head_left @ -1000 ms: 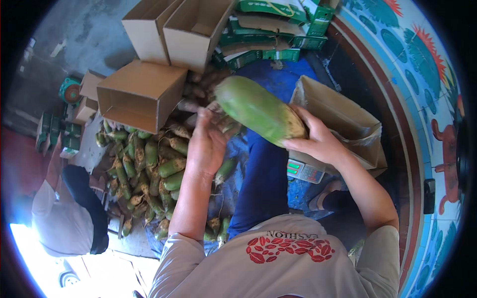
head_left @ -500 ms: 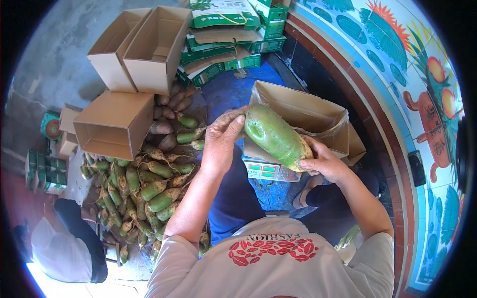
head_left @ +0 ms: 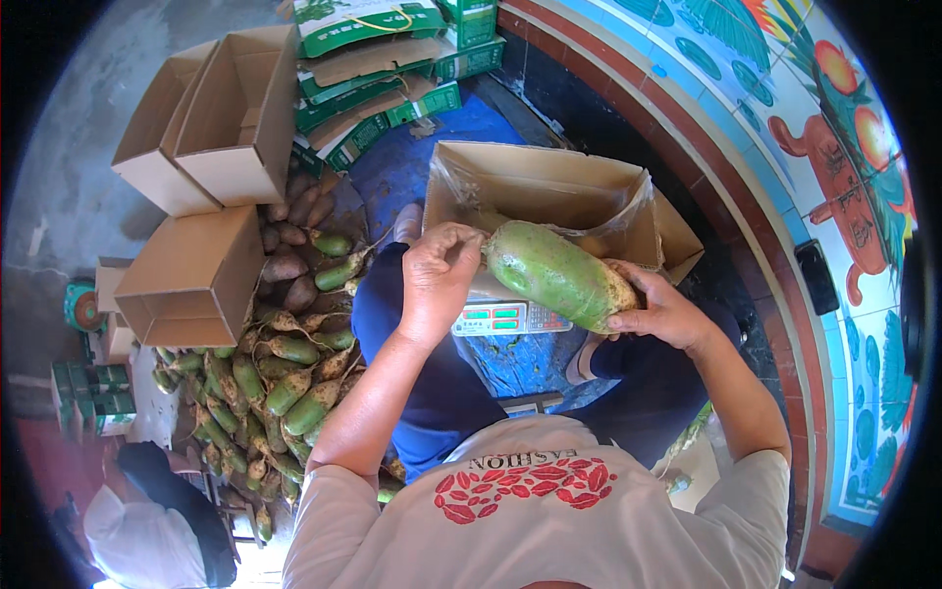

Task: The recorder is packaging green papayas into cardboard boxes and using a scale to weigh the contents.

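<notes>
One big green oblong radish point(head_left: 554, 275), clasped in the curled right grip point(head_left: 650, 306), now has the left grip point(head_left: 446, 270), apart a second ago, pinched at its opposite end, hold unclear, engaging both.

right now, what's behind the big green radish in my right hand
An open cardboard box shows behind the green radish, clear plastic at its rim, with a scale panel lower down. The radish and right hand hide part of the box's near side and what lies there.
</notes>
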The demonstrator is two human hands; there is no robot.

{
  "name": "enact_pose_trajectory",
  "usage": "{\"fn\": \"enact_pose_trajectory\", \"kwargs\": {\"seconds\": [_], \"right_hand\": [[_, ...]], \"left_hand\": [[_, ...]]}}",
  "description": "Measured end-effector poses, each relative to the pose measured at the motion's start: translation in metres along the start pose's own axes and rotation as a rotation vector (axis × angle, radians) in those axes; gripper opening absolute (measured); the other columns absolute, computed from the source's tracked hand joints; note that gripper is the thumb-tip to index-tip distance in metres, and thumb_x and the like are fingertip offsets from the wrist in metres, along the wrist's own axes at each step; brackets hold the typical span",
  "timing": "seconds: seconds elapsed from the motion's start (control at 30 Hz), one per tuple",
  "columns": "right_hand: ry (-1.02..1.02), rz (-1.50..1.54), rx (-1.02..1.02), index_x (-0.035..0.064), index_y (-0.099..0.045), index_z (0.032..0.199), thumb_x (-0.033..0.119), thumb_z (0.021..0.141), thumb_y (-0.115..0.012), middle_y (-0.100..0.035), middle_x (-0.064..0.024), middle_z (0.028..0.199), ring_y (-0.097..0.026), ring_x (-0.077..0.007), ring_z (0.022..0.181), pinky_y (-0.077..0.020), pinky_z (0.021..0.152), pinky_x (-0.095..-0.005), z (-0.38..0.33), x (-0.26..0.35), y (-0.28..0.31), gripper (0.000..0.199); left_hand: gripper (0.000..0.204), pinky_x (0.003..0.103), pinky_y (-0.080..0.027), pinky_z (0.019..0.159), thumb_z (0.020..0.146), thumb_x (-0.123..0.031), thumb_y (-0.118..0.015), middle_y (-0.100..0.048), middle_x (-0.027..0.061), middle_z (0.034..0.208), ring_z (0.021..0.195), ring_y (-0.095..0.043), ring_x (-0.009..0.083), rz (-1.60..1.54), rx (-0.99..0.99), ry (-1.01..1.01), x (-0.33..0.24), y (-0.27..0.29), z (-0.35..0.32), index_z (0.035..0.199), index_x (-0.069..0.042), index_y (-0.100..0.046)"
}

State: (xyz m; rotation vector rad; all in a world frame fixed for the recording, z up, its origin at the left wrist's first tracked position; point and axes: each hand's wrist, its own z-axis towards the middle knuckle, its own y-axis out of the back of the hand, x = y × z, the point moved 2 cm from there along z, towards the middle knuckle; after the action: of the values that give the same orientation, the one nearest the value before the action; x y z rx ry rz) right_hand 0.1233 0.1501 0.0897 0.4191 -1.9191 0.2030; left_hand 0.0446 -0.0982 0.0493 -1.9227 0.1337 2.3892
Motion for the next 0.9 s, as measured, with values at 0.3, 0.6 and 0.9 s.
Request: {"fn": "enact_pose_trajectory", "kwargs": {"seconds": [0.3,0.6,0.9], "right_hand": [[0.050,-0.069,-0.217,-0.0036,-0.037,0.123,0.014,0.065,-0.074,-0.052,-0.0087,0.107,-0.049,-0.0139,0.100,-0.0392,0.088,-0.0269,-0.012,0.000,0.055,0.072],[0.108,-0.309,-0.344,-0.0055,-0.036,0.125,0.012,0.062,-0.076,-0.049,-0.0092,0.113,-0.047,-0.0157,0.101,-0.0341,0.094,-0.0281,0.010,-0.003,0.087,0.077],[0.176,-0.782,-0.458,-0.0037,-0.042,0.121,0.009,0.062,-0.074,-0.052,-0.0190,0.115,-0.050,-0.0249,0.108,-0.0352,0.094,-0.0310,0.050,0.008,0.105,0.069]], "left_hand": [[0.010,0.035,-0.047,0.067,0.073,-0.003,-0.059,-0.060,0.0106,0.077,0.074,-0.059,0.0268,0.482,1.106,-0.043,-0.004,-0.033,-0.020,0.083,-0.003,-0.060],[0.021,0.039,-0.042,0.081,0.079,-0.015,-0.055,-0.055,0.0151,0.096,0.093,-0.052,0.0330,0.777,0.740,-0.259,0.007,-0.053,0.051,0.096,-0.002,-0.056],[0.067,0.047,-0.026,0.100,0.084,-0.058,-0.034,-0.048,0.0250,0.116,0.111,-0.045,0.0347,1.217,0.795,-0.180,0.091,-0.071,0.083,0.107,0.001,-0.055]]}}
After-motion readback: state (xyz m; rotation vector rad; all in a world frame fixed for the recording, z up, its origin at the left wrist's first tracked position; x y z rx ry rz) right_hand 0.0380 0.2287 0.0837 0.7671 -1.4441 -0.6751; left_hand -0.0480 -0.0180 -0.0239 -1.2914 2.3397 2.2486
